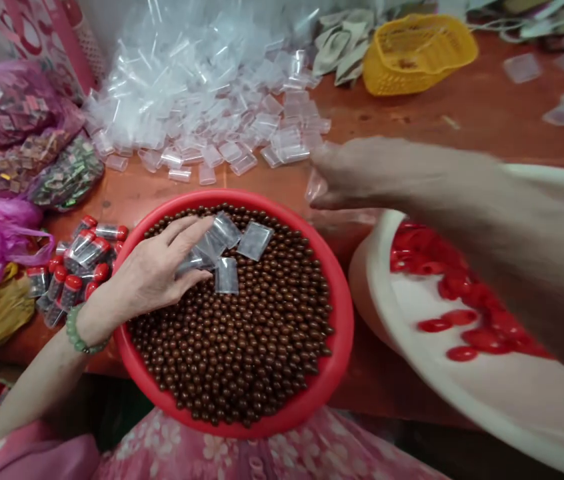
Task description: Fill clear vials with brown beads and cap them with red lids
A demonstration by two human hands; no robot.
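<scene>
1 yellow basket [399,81] beside cloth [342,43]

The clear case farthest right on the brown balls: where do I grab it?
Probably pinch two opposite edges, from above and right: the clear case lies nearly flat on the brown balls, uncovered, with the left hand at its left.
</scene>
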